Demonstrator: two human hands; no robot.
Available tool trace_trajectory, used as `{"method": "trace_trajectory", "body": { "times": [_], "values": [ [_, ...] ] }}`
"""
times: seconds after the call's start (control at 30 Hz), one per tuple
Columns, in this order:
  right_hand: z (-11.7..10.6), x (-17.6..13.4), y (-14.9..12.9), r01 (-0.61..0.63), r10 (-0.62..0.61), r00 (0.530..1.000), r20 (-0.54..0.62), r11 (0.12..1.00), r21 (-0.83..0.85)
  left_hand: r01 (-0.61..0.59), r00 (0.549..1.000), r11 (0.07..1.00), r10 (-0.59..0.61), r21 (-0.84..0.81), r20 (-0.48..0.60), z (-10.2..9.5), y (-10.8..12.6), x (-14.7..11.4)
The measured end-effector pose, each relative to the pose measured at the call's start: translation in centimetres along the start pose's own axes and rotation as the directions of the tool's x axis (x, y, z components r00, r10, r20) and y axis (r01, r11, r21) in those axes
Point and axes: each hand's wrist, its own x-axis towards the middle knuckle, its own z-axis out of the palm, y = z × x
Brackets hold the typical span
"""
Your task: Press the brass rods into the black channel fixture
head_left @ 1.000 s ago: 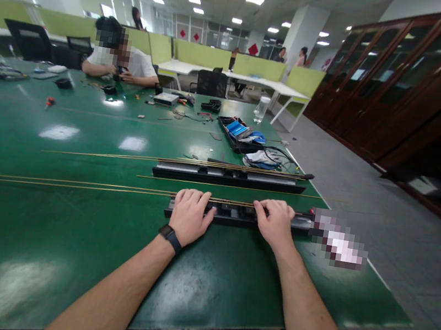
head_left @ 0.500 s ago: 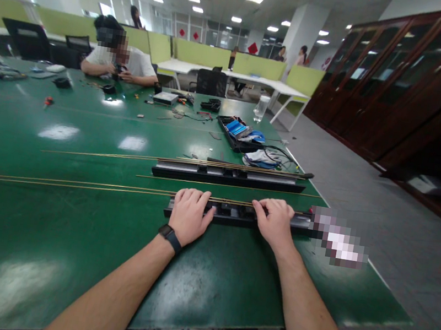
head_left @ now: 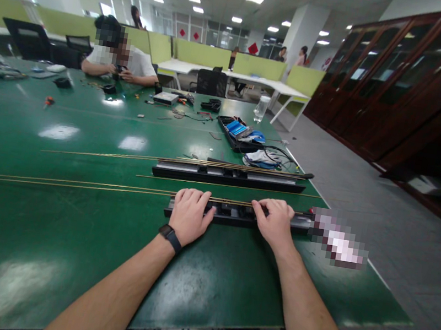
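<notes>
In front of me a long black rail (head_left: 232,221) with silvery metal inside lies crosswise on the green table. Two long, thin brass-coloured rods (head_left: 75,183) run along its far edge and stick out far to the left. My left hand (head_left: 189,216), a dark watch on its wrist, is closed over the rail's left part, fingers over the far edge and thumb on the near side. My right hand (head_left: 274,222) grips the right part, with curled fingers and thumb at the far edge beside the rods. The undersides of both hands are hidden.
Behind lies a second black rail (head_left: 228,180) with more thin rods. Further back are a black tray (head_left: 241,141) with blue items, gloves (head_left: 263,158) and a clear cup (head_left: 261,109). A blurred-out object (head_left: 338,240) lies right. Another person (head_left: 120,57) sits across the table (head_left: 76,254).
</notes>
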Motion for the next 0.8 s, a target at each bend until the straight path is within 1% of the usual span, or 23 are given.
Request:
{"method": "trace_trajectory", "body": {
  "times": [0.57, 0.8],
  "values": [
    [-0.17, 0.05, -0.01, -0.003, 0.004, 1.0, 0.009, 1.0, -0.016, -0.012, 1.0, 1.0, 0.012, 0.024, -0.003, 0.08, -0.06, -0.03],
    [-0.1, 0.03, 0.0, -0.001, 0.001, 1.0, -0.003, 1.0, 0.011, -0.009, 1.0, 1.0, 0.009, 0.021, -0.004, 0.18, -0.11, -0.07]
  ]
}}
